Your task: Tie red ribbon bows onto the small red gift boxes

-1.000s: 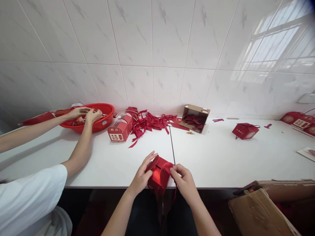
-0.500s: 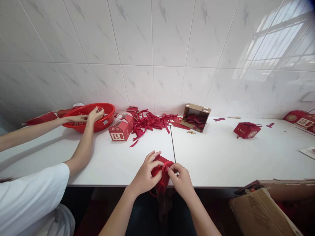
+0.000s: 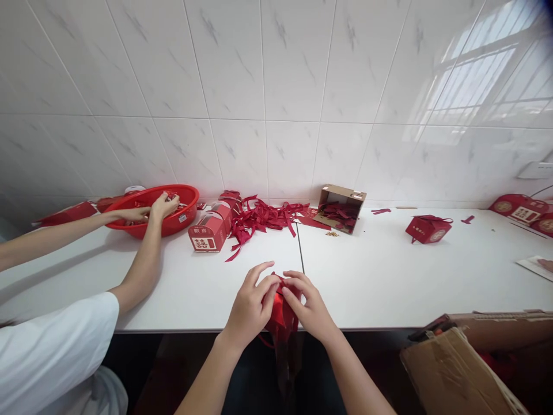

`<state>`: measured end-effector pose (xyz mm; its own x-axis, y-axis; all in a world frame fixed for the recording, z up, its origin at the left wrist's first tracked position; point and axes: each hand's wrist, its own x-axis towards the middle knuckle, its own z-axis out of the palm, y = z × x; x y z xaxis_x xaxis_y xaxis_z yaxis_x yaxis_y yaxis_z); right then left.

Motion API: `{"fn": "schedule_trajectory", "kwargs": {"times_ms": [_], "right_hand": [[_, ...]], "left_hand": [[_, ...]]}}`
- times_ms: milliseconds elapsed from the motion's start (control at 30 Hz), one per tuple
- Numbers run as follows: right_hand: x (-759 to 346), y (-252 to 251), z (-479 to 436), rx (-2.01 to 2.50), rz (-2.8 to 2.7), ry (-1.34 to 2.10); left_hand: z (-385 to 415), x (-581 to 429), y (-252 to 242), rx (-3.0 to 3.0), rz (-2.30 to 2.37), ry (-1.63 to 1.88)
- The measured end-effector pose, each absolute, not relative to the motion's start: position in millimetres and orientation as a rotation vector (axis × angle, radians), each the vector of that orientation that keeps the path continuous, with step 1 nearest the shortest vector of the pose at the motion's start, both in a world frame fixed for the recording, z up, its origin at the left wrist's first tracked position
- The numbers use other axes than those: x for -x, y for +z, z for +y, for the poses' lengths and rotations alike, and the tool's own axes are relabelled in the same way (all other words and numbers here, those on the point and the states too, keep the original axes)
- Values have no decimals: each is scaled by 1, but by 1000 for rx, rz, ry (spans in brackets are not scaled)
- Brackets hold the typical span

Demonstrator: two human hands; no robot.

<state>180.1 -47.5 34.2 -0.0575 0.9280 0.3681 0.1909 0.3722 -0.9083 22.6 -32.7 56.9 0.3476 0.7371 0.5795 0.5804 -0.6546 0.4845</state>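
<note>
At the near edge of the white table [image 3: 389,276] my left hand [image 3: 249,304] and my right hand [image 3: 307,305] close together around a small red paper box [image 3: 280,314]. The fingers of both hands press on its top, and most of the box is hidden between them. A red ribbon hangs from it below the table edge.
To the left a person in a white shirt [image 3: 52,346] has both hands in a red basin [image 3: 152,208]. A finished red box [image 3: 210,229], a pile of red ribbons [image 3: 263,216], an open brown carton [image 3: 340,206] and another red box [image 3: 427,228] lie along the wall. A cardboard box [image 3: 458,369] sits low right.
My hands have drawn closer together and folded the box's flaps shut, so they now cover most of it. The other person's hands have shifted within the basin.
</note>
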Motion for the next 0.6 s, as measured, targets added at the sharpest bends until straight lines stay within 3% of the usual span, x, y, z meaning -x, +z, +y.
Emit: {"fn": "schedule_trajectory", "kwargs": {"times_ms": [67,167,267,367,600], "right_hand": [[-179,44,-45,977,-1469,915],[-188,73,-64,923,-1282,880],[-204,109,-99,625,-1139,567],[-210,124,-115,423,-1085,408],[-164,74,-46,1172,-1674,664]], "left_hand": [[-33,-19,61,-2402,1250,1267],[-34,-9,63,-2240,1377,1081],[-34,-1,59,-1977,1392,889],[-31,3,50,-1736,1382,990],[-27,3,34,-1351,1279,1184]]}}
